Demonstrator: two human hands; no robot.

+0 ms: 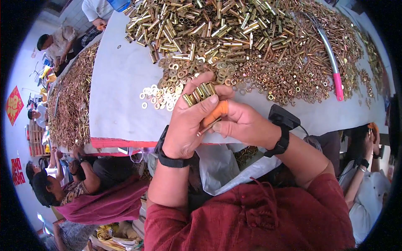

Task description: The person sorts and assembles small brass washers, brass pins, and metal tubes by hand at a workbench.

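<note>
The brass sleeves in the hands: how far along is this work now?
Done: the left hand grips a small row of brass sleeves. In hand: the right hand, one finger in an orange cot, holds a thin bolt. Left: the large heap of sleeves, nuts and washers on the table.

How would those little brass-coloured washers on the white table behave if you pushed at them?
The washers look flat and thin, so they would probably slide and scatter rather than roll. Shiny metal suggests they are slippery to pinch. They lie loose beside the left hand, so one nudge likely shifts several.
</note>
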